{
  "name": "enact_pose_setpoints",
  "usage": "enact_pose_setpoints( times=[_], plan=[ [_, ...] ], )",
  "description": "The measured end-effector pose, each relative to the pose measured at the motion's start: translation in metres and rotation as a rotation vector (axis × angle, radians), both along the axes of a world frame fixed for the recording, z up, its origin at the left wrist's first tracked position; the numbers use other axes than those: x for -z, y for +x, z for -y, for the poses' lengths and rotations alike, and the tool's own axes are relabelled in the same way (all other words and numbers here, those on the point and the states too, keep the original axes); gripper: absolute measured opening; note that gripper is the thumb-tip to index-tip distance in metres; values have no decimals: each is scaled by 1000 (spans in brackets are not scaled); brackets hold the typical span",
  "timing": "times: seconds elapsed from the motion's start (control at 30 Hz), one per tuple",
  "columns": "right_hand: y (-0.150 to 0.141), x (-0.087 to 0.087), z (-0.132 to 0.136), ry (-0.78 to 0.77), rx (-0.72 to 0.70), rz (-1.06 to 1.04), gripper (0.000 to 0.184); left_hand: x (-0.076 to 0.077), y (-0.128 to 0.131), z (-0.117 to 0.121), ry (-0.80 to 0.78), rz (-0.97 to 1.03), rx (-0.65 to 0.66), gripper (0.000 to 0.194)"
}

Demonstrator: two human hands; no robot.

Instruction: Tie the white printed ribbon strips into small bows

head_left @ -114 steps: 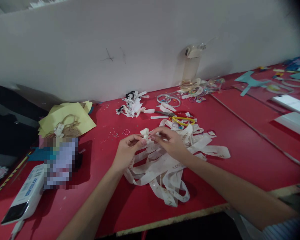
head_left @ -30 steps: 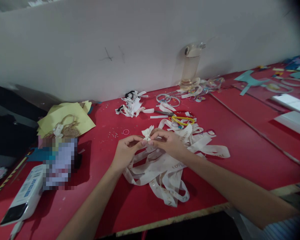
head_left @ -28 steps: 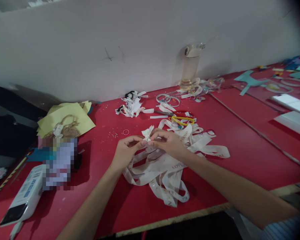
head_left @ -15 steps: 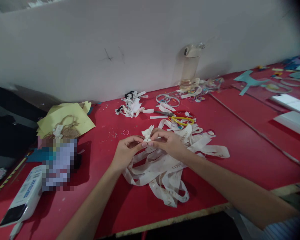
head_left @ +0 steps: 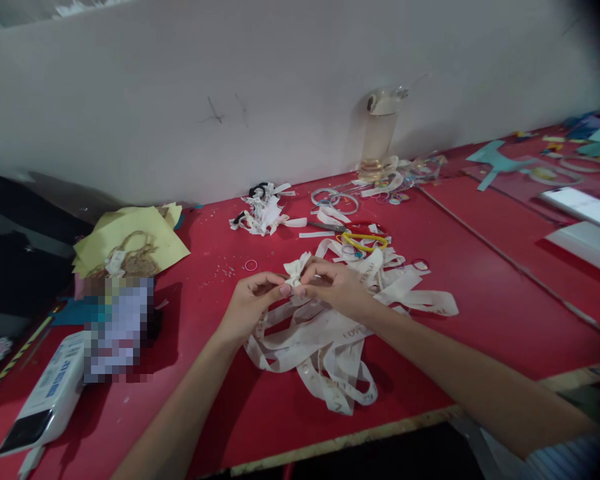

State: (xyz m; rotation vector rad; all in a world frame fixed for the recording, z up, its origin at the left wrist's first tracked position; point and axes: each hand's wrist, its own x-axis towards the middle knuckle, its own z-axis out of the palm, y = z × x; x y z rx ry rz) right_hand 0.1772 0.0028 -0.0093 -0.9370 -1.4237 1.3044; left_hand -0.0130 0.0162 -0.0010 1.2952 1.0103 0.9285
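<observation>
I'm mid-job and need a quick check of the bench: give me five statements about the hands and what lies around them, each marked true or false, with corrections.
1. The left hand and right hand both pinch the small white ribbon piece. True.
2. The right hand holds the scissors. False: the scissors lie on the red table, beyond the hands.
3. The long printed ribbon lies in loose loops on the table. True.
4. The bottle lies on its side. False: the bottle stands upright by the wall.
5. The yellow sheets are to the left of both hands. True.
</observation>
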Motion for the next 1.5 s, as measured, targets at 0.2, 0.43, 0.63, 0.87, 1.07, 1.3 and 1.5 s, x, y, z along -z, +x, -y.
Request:
enact_pose_setpoints(
  times=[0.2, 0.43, 0.63, 0.87, 1.07, 1.3, 1.5],
  plan=[
    [0, -5, 0, 82, 31, 18, 24, 1, 1, 1, 70, -31, 29, 14],
    [0, 1, -1, 2, -1, -48, 24, -3, 1, 1, 59, -48, -11, 12],
    [0, 4, -2, 23, -48, -127, 22, -1, 0, 2, -76, 226, 80, 9],
    [0, -2, -1, 63, -56, -9, 17, -9, 3, 4, -56, 5, 51, 17],
    [-1, -2, 0, 29, -58, 11, 20, -5, 4, 3, -31, 55, 9, 16],
    [-1, 2, -1, -30, -88, -87, 23, -2, 4, 3, -71, 144, 23, 15],
    [1, 0, 1, -34, -58, 27, 25, -5, 5, 4, -9, -6, -16, 16]
  ],
)
